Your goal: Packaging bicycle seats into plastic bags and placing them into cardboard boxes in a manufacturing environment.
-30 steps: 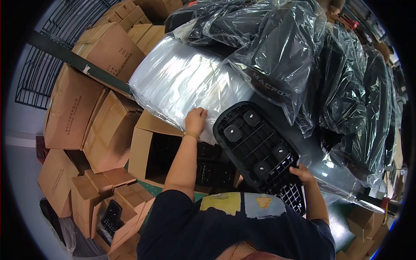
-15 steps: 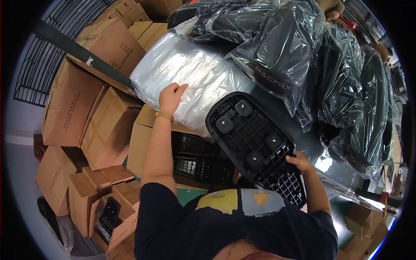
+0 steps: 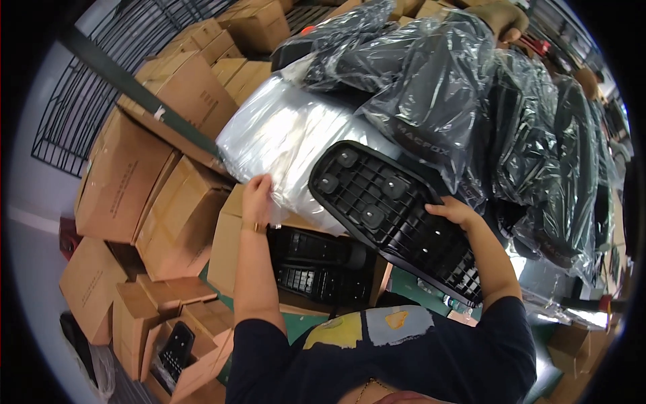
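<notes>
Black base (image 3: 398, 219), edge gripped by right fingers (image 3: 437, 209) | left fingers (image 3: 260, 182) at film stack (image 3: 289, 128) edge, hold unclear | open carton (image 3: 225, 264) below

Ribbed panel (image 3: 398, 221): plastic. Film stack (image 3: 296, 145): glossy clear plastic. Cartons (image 3: 128, 178): matt cardboard.

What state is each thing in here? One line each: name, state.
Plastic stack: lying flat
Left hand: at the stack's edge, grip unclear
Black panel: ribbed side showing
Right hand: gripping the panel's edge
Middle carton: open, black parts inside
Lower-left carton: open, black part inside
Bulky black items: bagged in clear plastic
</notes>
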Demonstrator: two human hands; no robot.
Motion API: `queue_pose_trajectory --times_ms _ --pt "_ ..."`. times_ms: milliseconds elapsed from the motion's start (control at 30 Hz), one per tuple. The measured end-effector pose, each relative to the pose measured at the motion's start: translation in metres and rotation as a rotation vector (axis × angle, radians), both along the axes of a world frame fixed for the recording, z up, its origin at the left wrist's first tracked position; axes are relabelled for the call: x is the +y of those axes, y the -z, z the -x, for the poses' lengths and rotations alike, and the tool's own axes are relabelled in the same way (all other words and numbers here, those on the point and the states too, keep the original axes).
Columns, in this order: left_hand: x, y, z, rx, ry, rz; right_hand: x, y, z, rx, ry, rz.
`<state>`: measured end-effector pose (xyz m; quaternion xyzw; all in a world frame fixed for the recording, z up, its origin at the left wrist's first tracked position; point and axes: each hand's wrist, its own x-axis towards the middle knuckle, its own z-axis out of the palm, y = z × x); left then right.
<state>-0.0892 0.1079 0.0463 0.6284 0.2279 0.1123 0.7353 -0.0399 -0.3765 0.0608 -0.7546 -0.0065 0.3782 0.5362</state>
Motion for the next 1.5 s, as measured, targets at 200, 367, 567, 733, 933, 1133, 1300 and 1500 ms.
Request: queue_pose_trajectory --times_ms 200,367,567,733,933,1133,1300,1500 --pt "-0.015 -0.028 0.017 -0.175 -0.197 0.369 0.007 0.000 -0.029 -0.049 -0.023 0.091" --pt "-0.029 -0.036 0.025 -0.060 -0.141 -0.036 0.033 -0.003 -0.023 -0.603 -0.038 0.622" --pt "-0.066 -0.036 0.041 -0.104 -0.012 0.099 0.042 -0.046 0.033 -0.952 0.089 0.685" --pt "-0.105 -0.046 0.065 -0.117 0.177 0.145 0.106 -0.072 0.087 -0.826 0.146 -0.064" --pt "-0.126 -0.037 0.105 -0.087 0.454 0.210 0.196 -0.059 0.105 -0.673 -0.005 -0.074" --pt "-0.040 -0.016 0.131 -0.255 -0.005 1.147 0.189 -0.034 0.102 -0.842 0.205 0.109" --pt "-0.054 -0.066 0.172 -0.324 0.241 0.745 0.199 -0.044 0.126 -0.959 0.142 0.254" --pt "-0.059 -0.005 0.198 -0.182 0.091 0.153 0.218 -0.053 0.091 -0.676 0.394 -0.082"
